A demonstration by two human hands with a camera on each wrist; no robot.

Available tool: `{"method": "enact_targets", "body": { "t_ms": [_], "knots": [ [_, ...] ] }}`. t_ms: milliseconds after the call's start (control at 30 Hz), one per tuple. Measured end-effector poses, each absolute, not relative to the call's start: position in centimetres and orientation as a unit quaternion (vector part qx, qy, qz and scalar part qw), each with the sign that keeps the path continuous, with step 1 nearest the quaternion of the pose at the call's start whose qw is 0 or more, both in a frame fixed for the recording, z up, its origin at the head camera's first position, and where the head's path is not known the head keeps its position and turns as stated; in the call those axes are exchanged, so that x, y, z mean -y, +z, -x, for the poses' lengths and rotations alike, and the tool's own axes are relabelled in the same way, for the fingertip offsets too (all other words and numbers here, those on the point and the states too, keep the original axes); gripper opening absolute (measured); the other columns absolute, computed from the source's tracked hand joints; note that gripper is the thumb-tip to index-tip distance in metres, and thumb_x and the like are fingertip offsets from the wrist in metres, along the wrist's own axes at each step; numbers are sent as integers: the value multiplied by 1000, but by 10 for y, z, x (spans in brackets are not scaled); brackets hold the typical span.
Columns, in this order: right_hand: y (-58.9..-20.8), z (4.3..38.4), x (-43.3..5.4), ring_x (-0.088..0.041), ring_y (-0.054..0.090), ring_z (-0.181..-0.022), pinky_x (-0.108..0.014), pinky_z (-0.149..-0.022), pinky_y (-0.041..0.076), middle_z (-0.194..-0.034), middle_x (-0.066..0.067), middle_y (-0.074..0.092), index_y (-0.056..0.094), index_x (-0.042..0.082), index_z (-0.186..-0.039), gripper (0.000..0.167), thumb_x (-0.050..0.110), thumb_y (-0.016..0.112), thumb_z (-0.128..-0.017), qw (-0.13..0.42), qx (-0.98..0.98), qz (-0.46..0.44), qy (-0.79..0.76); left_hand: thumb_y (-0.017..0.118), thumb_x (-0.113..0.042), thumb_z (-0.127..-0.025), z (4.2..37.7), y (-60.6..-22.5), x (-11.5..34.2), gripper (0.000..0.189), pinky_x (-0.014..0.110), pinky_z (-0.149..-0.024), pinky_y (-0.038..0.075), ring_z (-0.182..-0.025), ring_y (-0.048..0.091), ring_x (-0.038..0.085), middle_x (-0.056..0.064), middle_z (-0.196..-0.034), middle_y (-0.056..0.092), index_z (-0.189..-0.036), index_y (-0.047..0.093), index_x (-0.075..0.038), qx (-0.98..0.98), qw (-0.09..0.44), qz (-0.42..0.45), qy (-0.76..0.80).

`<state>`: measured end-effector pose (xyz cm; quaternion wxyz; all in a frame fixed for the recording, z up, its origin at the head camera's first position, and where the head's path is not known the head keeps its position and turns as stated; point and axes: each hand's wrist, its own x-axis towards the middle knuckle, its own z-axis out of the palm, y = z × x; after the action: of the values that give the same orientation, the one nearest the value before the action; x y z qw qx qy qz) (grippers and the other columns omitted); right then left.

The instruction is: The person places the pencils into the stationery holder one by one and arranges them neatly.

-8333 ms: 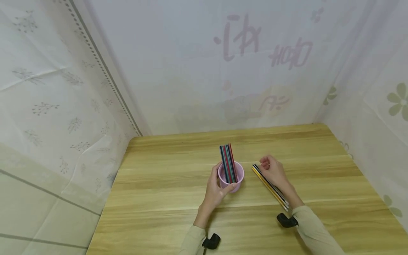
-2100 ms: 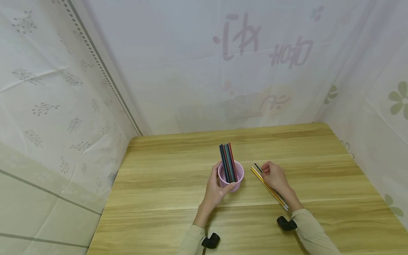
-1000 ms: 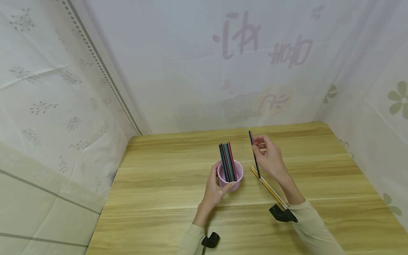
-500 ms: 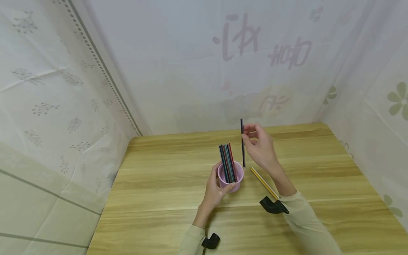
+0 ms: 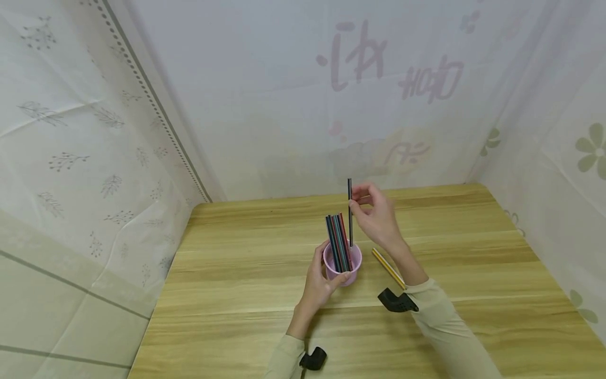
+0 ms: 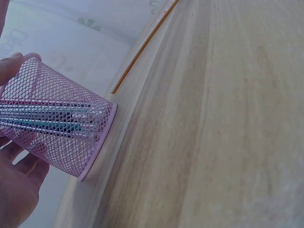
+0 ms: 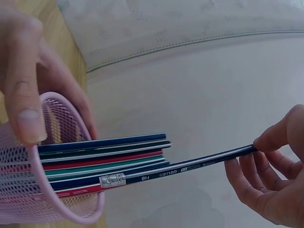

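Note:
My left hand (image 5: 318,288) grips a pink mesh pencil cup (image 5: 349,278), thumb at the near rim and fingers round the far side. Several pencils (image 5: 337,243), blue, green and red, lean together in the cup. Between thumb and fingertips my right hand (image 5: 380,220) pinches a dark blue pencil (image 7: 199,165) near its upper end. That pencil stands nearly upright, its metal ferrule (image 7: 112,180) lowest, at the cup's mouth beside the other pencils. In the left wrist view the cup's base (image 6: 100,142) is seen close to the tabletop.
Yellow and white pencils (image 5: 388,268) lie on the wooden table (image 5: 236,295) right of the cup, partly hidden by the right wrist camera (image 5: 397,301). A patterned cloth (image 5: 284,105) hangs behind the table, with more cloth at both sides.
My right hand has picked a dark blue pencil off the table beside the yellow ones, raised it upright and brought it left to the cup. My left hand keeps its place on the cup.

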<state>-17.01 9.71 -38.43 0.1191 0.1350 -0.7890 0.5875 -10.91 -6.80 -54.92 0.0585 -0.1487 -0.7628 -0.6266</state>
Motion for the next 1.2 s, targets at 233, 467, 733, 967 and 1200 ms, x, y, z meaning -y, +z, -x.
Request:
{"method": "enact_targets", "body": {
  "t_ms": [233, 467, 733, 967, 1200],
  "knots": [
    [-402, 172, -95, -31, 68, -92, -20, -73, 60, -102, -21, 67, 61, -5, -114, 22, -2, 65, -92, 109, 804, -132, 569, 85, -19, -81, 109, -549, 66, 89, 51, -118, 39, -139, 49, 26, 8, -152, 49, -154, 34, -20, 761, 59, 146, -630],
    [-421, 171, -89, -33, 69, -91, -27, -75, 62, -102, -23, 67, 61, -6, -115, 24, -1, 67, -92, 88, 803, -128, 575, 84, -20, -81, 109, -549, 68, 88, 51, -116, 41, -137, 50, 25, 7, -151, 50, -154, 34, -20, 762, 59, 150, -627],
    [-441, 168, -85, -31, 68, -91, -25, -73, 62, -101, -21, 68, 61, -4, -114, 24, -2, 67, -91, 76, 811, -121, 567, 83, -21, -83, 109, -548, 68, 87, 51, -116, 42, -138, 49, 25, 6, -152, 48, -154, 33, -21, 760, 51, 150, -630],
    [-451, 164, -85, -31, 67, -89, -25, -73, 62, -101, -20, 68, 62, -4, -114, 24, -3, 68, -90, 68, 815, -119, 563, 83, -22, -83, 110, -547, 68, 87, 53, -116, 41, -138, 49, 26, 7, -153, 47, -154, 33, -21, 761, 53, 151, -629],
    [-456, 156, -86, -28, 67, -88, -27, -73, 62, -99, -19, 68, 63, -2, -111, 22, -3, 68, -90, 57, 824, -114, 552, 82, -23, -84, 109, -549, 68, 86, 51, -114, 44, -137, 50, 26, 8, -154, 47, -154, 33, -20, 761, 61, 159, -626]
  ]
}}
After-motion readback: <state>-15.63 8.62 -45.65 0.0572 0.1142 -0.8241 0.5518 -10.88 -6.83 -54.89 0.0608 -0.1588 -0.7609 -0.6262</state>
